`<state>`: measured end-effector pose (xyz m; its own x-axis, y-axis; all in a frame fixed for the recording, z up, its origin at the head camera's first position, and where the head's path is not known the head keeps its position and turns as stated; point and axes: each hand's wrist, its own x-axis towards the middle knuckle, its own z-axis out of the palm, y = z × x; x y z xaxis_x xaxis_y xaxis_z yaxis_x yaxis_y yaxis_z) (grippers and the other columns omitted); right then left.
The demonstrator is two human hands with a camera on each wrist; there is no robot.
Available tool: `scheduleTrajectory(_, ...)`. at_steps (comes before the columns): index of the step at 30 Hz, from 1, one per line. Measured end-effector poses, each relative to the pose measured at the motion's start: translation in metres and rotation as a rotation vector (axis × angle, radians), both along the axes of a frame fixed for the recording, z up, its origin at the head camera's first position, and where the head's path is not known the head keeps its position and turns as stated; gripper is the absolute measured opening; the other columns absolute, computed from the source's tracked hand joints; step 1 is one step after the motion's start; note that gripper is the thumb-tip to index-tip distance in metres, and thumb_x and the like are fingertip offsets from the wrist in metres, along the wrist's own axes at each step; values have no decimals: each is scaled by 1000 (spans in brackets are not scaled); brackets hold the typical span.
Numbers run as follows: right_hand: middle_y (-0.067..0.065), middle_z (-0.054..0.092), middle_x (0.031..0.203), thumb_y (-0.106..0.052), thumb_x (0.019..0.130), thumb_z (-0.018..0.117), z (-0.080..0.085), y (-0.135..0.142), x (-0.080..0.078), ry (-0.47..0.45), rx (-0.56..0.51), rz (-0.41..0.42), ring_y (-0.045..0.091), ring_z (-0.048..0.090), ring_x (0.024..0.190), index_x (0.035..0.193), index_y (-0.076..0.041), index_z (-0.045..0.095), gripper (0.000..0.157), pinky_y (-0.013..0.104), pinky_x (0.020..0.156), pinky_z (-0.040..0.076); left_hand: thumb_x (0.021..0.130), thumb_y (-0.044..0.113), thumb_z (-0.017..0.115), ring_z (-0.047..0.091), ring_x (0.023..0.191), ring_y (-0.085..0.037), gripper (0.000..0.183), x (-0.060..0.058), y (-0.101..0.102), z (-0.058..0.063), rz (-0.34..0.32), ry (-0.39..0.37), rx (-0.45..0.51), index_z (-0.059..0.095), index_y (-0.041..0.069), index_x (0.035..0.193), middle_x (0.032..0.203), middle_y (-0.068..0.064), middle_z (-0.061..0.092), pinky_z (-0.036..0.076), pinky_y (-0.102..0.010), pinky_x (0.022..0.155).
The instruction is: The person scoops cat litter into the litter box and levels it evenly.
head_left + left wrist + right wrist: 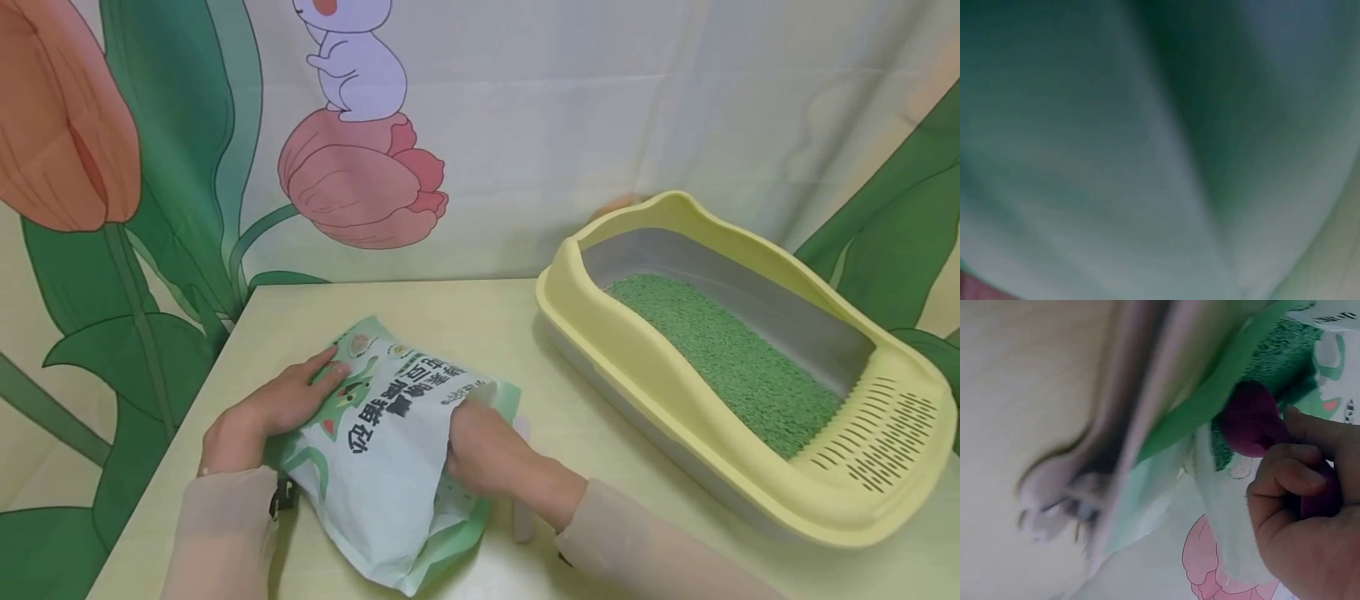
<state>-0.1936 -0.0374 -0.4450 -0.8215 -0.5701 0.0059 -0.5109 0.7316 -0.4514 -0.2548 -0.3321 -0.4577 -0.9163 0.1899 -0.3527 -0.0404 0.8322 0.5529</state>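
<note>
Far left, the backdrop (525,142) shows a big orange tulip (67,125) among green leaves; next along, a white rabbit (363,75) sits on a pink bloom (352,183). Below runs the pale table (450,312).

We find the left hand (292,404) laid on the upper left part of a white-and-green bag (390,492), fingers loosely extended on the film, pinching nothing. The left wrist view gives us only a blurred green and whitish surface, probably the bag up close. The bag lies aslant on the table, dark lettering upward, its mouth gaping to the right.

In that mouth we see the right hand (483,446), fingers curled firmly round the handle of a purple scoop (1250,419). The scoop's head is beside green pellets (1285,344) within the bag.

Just right of the bag, 1 pale strip (522,517) lies partly hidden by the right wrist.

Rightmost, well apart from the left hand, stands a tray with a yellow rim (618,321) and grey inner walls; green pellets (720,358) cover its floor, and a slotted ledge (885,417) fills its near right end.
</note>
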Motion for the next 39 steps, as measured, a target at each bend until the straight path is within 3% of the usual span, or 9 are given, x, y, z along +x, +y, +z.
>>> scheduleTrajectory(4,11,71,106,-4,98,59,-4,3,0,74,19,90,13,59,72,122,-10,66,26,22,63,53,107,67,23,31,144,-50,83,0,1,1,3,-7,3,10,12,168,166,-35,16,30,-69,117)
scheduleTrajectory(9,7,70,100,-6,97,61,-7,7,-2,148,31,187,13,59,77,118,-13,68,23,24,73,55,106,69,21,35,140,-48,85,1,1,0,13,-25,13,9,13,168,166,-35,16,31,-68,116)
scheduleTrajectory(16,3,71,104,-9,98,64,-4,11,-3,58,2,237,10,59,89,117,-13,71,21,24,89,54,101,77,23,37,136,-46,91,-1,0,-2,28,-24,27,10,16,168,166,-32,19,33,-66,115)
scheduleTrajectory(18,1,71,105,-8,97,66,-4,11,-3,25,-20,242,9,58,88,117,-12,70,21,22,87,53,102,76,23,38,135,-46,91,-1,-1,-3,24,-17,24,11,16,168,166,-32,20,34,-65,115)
scheduleTrajectory(24,-4,58,87,0,92,66,-3,14,-4,-110,-80,235,4,50,72,110,-9,69,20,16,64,44,106,70,22,39,134,-46,86,-1,0,-1,12,-23,12,9,12,168,166,-33,19,35,-66,114)
scheduleTrajectory(29,-5,53,79,0,93,66,-3,18,-5,-193,-140,238,4,46,68,101,-9,71,13,18,61,41,107,68,22,39,135,-46,84,-1,1,0,9,-29,12,8,13,168,166,-33,18,35,-66,114)
scheduleTrajectory(34,-6,55,81,-5,94,69,-6,24,-5,-233,-191,240,5,47,77,95,-10,71,6,20,71,44,107,66,23,36,138,-47,83,-1,2,1,0,-16,8,9,11,168,167,-34,17,32,-68,116)
scheduleTrajectory(39,-4,74,104,-9,97,69,-10,29,-5,-357,-283,218,2,59,91,114,-11,75,18,21,89,51,107,66,23,34,140,-47,83,-1,3,2,-2,-16,13,9,10,168,167,-34,16,31,-69,116)
